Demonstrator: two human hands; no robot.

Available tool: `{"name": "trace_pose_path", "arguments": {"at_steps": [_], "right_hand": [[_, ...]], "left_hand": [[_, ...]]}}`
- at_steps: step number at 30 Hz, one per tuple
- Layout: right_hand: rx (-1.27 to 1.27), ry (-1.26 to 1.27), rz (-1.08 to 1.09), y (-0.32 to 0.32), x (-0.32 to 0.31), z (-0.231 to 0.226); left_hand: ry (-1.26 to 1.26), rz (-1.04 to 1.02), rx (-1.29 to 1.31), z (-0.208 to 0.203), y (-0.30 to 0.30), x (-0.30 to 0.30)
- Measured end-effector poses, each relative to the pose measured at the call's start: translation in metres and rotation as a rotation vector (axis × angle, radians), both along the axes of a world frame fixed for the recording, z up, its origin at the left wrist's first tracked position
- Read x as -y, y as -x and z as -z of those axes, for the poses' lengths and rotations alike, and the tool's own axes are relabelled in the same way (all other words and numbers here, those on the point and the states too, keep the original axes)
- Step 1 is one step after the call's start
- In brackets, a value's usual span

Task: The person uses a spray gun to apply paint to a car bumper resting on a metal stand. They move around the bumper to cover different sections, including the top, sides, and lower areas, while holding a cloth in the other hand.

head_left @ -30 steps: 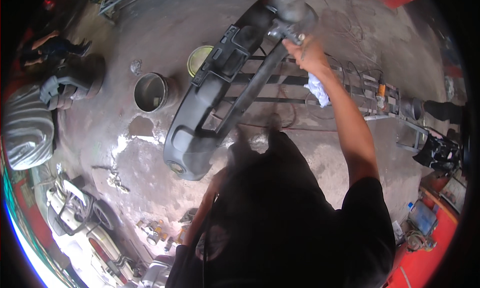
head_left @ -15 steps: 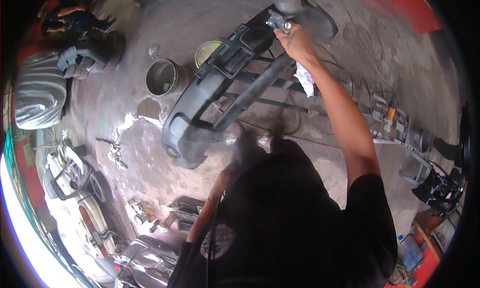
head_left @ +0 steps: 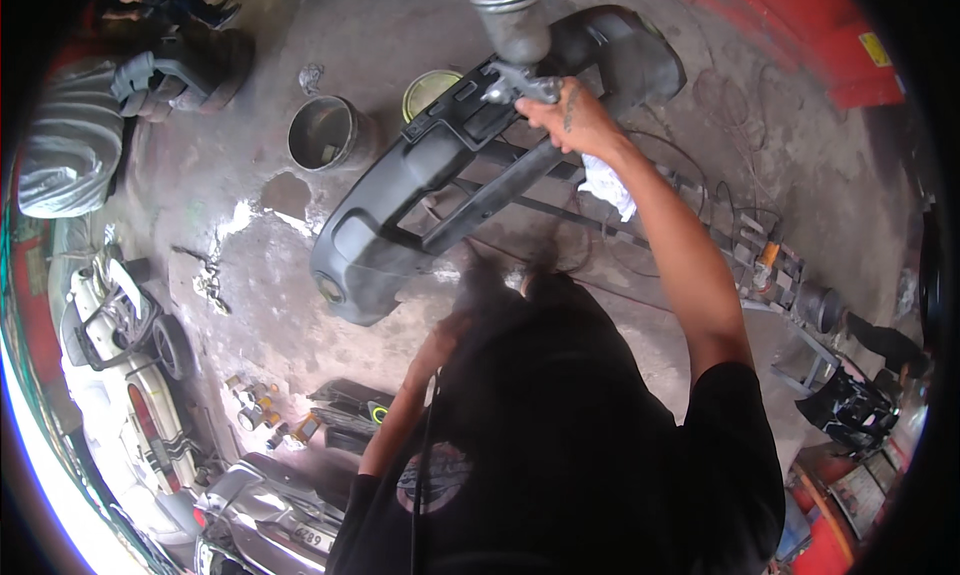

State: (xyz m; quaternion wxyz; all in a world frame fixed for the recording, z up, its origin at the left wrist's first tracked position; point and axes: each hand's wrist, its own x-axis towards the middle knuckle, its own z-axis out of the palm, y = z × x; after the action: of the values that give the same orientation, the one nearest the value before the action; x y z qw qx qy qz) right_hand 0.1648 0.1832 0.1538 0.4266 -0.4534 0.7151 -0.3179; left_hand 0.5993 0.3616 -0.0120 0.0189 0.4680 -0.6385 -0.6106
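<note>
In my right hand (head_left: 578,122) is a metal spray gun (head_left: 518,83), with a grey paint cup (head_left: 513,23) standing on top. My fingers close round its grip, and crumpled white cloth or paper (head_left: 607,188) hangs below the hand. The gun is over the far half of a dark grey car bumper (head_left: 375,220), which lies slantwise on a metal frame (head_left: 567,218). I cannot see whether the gun touches it. Down by my dark clothing, my left hand (head_left: 440,343) is blurred, with its fingers partly hidden.
Left of the bumper stand a dark bucket (head_left: 322,140) and a yellowish round lid (head_left: 428,93). A hose (head_left: 640,273) trails on the floor. Motorcycles (head_left: 150,415) are at lower left, with small cans (head_left: 255,405) nearby. A person in dark clothes (head_left: 175,3) is at far left.
My right hand has brought the spray gun leftward and a little nearer along the bumper. Its cup now shows whole. The view has shifted slightly; my left hand stays low by my clothing.
</note>
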Motion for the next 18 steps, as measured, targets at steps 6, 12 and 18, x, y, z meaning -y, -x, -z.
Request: {"name": "trace_pose_path", "arguments": {"at_steps": [6, 12, 18], "right_hand": [[-0.553, 0.123, 0.258, 0.043, 0.011, 0.007], [-0.359, 0.064, 0.224, 0.018, -0.02, -0.003], [0.048, -0.119, -0.003, -0.021, -0.053, -0.019]], "left_hand": [[-0.182, -0.117, -0.234, -0.115, 0.069, 0.061], [-0.172, 0.096, -0.804, -0.257, 0.106, 0.096], [0.061, 0.349, -1.532, -0.334, 0.136, 0.084]]}}
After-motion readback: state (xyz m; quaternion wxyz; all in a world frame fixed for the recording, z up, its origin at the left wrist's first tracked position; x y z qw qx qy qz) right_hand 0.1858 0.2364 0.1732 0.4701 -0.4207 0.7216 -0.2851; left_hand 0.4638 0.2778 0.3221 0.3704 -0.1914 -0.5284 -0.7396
